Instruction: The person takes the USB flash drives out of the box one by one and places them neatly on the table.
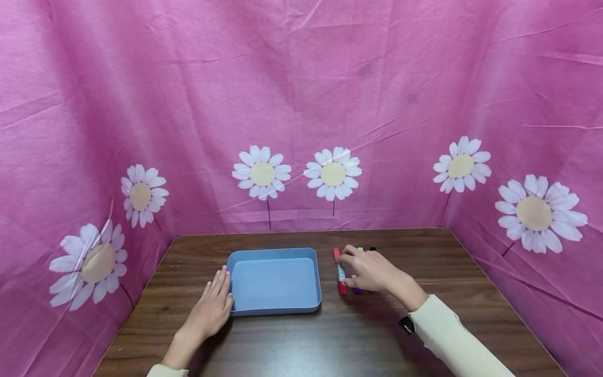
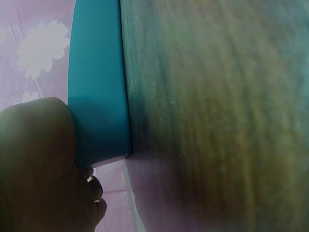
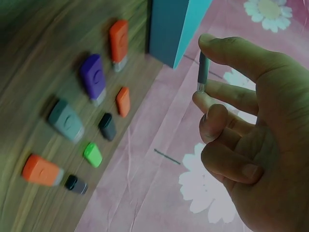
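A shallow blue tray [image 1: 273, 312] lies on the wooden table, and its outer wall [image 2: 99, 82] fills part of the left wrist view. My left hand [image 1: 212, 306] rests against the tray's left side with its fingers straight. To the right of the tray, my right hand [image 1: 374, 269] pinches a small, flat grey-green piece with a clear end [image 3: 203, 70] between thumb and finger. Below this hand are small coloured pieces, including an orange one [image 3: 119, 41], a purple one [image 3: 93, 75] and a grey-green one [image 3: 65, 121]; the hand partly hides them in the head view.
Smaller pieces stand in a second row, among them a green one [image 3: 92, 154] and a black one [image 3: 107, 126]. A pink curtain [image 1: 301, 104] printed with white daisies surrounds the back and sides of the table [image 1: 292, 345]. A black tab [image 1: 407, 324] shows by the right sleeve.
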Tool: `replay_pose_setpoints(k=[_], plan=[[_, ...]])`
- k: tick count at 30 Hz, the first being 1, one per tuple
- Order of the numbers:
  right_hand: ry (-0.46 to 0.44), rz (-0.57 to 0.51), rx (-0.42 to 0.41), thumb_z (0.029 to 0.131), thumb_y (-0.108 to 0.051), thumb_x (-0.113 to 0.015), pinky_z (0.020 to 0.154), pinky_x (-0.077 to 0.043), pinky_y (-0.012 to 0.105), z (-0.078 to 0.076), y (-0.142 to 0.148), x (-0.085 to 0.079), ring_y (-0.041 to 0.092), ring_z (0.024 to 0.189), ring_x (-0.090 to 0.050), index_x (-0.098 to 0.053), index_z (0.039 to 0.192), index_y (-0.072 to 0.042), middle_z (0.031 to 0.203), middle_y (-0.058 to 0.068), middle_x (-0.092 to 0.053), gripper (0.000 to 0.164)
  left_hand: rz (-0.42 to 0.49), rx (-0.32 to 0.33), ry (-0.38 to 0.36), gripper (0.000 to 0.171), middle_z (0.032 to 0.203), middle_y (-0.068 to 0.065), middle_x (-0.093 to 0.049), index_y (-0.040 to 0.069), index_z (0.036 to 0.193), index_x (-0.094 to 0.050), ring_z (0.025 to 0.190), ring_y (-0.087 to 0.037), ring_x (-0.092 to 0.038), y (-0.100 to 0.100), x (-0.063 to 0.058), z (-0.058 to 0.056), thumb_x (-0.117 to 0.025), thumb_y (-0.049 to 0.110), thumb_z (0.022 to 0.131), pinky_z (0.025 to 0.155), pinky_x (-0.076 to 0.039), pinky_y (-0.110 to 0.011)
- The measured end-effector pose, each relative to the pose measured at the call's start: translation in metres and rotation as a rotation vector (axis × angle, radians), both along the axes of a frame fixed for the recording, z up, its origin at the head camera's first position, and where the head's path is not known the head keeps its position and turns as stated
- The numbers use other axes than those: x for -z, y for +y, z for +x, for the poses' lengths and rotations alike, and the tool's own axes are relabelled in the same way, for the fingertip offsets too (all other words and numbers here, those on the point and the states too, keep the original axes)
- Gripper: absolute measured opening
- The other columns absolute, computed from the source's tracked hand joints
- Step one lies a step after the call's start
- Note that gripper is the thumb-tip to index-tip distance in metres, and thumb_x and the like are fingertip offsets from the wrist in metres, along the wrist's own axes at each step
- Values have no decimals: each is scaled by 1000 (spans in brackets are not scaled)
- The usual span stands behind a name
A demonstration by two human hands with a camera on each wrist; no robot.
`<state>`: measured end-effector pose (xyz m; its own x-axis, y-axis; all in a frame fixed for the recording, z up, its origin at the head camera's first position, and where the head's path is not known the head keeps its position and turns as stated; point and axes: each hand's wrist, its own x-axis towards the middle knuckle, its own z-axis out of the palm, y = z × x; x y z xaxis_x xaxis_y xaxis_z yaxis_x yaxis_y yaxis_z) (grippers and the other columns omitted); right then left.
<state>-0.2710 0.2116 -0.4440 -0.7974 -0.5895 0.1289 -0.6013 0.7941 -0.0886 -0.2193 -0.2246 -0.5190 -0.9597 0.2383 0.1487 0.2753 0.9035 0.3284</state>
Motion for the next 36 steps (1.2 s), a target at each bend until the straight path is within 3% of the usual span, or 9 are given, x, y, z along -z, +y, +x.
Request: replay_pose_setpoints(k=[11,18,26,36], plan=[[22,-33,28,86,-32,-87,56,-40,23,4,26,1,2,62,-46,-74,129,-15,116,-3,-63,48,66,12,31,59,170,-33,-29,-17,157,-36,158,-52,-29,0,3,0,-47,16,109,127,-26,-68],[33,-28,37,84,-26,-86,55,-41,24,8,41,0,2,61,-45,-74,127,-15,116,-3,-62,46,47,2,19,59,171,-31,-29,-16,158,-36,158,-51,-30,-2,10,-4,-46,16,109,125,-28,-69],[54,-34,67,82,-27,-89,57,-44,26,12,58,3,1,62,-46,-74,125,-16,113,-3,-62,47,25,1,-13,59,172,-30,-27,-15,159,-34,159,-50,-28,0,0,1,-48,15,110,128,-27,-67],[31,-37,114,80,-27,-90,57,-47,30,17,79,5,5,63,-48,-74,125,-15,117,-2,-63,50,20,-2,-28,59,172,-30,-26,-15,159,-34,160,-49,-27,0,-3,2,-48,15,110,128,-26,-66]])
